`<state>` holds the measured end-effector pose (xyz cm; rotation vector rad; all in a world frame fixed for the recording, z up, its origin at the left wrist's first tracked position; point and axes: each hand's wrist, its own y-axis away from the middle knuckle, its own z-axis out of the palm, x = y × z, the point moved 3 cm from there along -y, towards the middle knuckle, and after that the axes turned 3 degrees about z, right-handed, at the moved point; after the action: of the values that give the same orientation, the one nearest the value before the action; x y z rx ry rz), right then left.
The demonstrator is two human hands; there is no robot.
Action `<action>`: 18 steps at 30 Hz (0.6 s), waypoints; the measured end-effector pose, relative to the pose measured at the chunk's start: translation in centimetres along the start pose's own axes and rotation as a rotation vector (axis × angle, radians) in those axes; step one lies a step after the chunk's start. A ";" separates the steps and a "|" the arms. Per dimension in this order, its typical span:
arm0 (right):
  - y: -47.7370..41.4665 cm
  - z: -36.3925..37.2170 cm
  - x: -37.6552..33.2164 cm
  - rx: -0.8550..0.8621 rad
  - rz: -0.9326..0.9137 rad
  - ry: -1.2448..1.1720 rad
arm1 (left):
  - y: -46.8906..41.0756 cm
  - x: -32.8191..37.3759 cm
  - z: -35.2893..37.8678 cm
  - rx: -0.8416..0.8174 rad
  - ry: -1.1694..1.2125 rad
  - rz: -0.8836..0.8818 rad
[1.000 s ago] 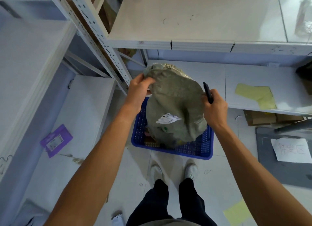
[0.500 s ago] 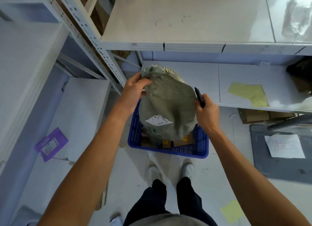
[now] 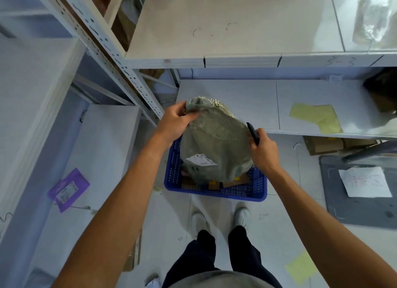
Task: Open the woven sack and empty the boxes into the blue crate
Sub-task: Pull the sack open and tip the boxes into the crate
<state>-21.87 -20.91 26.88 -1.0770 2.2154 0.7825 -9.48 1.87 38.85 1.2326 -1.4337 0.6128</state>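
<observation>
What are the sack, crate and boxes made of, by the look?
Sack: woven plastic fabric, likely; dull grey-green, creased, frayed strands along its top edge.
Crate: moulded plastic, glossy blue; walls are a perforated grid.
Boxes: brown cardboard, matte, probably; only small parts show under the sack.

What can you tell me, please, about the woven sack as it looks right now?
The woven sack is dull grey-green, of coarse plastic-looking weave, with a frayed pale edge at its raised end. It hangs upended over the blue crate, its lower end down inside. A white printed label sits on the near face. The left hand pinches its top corner; the right hand, which also holds a black pen, grips its right side. Brown boxes show beneath it in the crate.
</observation>
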 end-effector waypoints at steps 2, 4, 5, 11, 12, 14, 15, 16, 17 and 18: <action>0.2 -0.4 -0.2 0.016 -0.028 -0.010 | 0.0 0.7 -0.1 -0.013 0.013 0.046; 0.1 -0.8 -0.3 0.037 -0.052 -0.013 | -0.1 1.4 -0.4 -0.010 0.012 0.078; 0.0 -1.1 -0.4 0.038 -0.050 0.008 | -0.2 1.8 -0.4 -0.013 -0.030 0.091; 0.2 -2.3 -2.1 0.044 -0.113 0.097 | -0.1 2.8 -1.3 0.013 -0.191 0.114; 0.2 -2.5 -2.5 0.044 -0.134 0.092 | 0.0 3.2 -1.6 0.006 -0.183 0.121; 0.6 -3.1 -3.2 0.043 -0.173 0.078 | 0.5 4.2 -2.0 0.001 -0.184 0.151; 0.7 -3.4 -3.4 0.046 -0.194 0.066 | 0.7 4.7 -2.1 0.005 -0.184 0.163; 0.8 -3.6 -3.7 0.055 -0.217 0.056 | 0.8 5.1 -2.3 0.014 -0.176 0.168; 1.0 -3.8 -3.9 0.072 -0.244 0.042 | 1.0 5.7 -2.5 0.018 -0.158 0.179; 1.2 -4.2 -4.2 0.085 -0.266 0.025 | 1.4 6.3 -2.6 0.010 -0.137 0.194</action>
<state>-21.60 -21.14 32.93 -1.3107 2.0491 0.5568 -8.87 2.43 45.73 1.1705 -1.6799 0.6777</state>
